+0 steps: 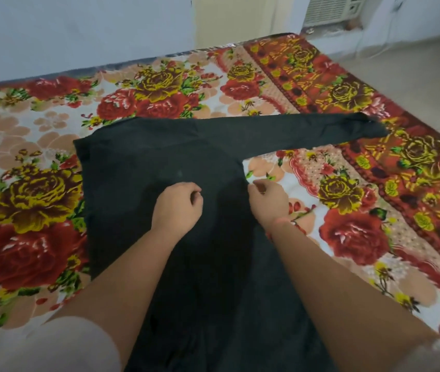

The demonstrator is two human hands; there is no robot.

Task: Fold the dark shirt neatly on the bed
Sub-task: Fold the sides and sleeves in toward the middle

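The dark shirt [159,167] lies flat on the bed, its collar end far from me and its hem running off the lower edge of the view. One long sleeve [307,130] stretches out to the right. The left side ends in a straight edge with no sleeve showing. My left hand [177,206] sits on the middle of the shirt's body, fingers curled down, thumb and forefinger pinching the cloth. My right hand [268,201] is at the shirt's right side edge, just below the sleeve, fingers curled and pinching that edge.
The bed carries a flowered sheet [39,200] in red, yellow and cream, with a darker red border [415,167] along its right side. A pale wall stands behind the bed. Bare floor [415,71] and a wall air unit [331,9] lie at the far right.
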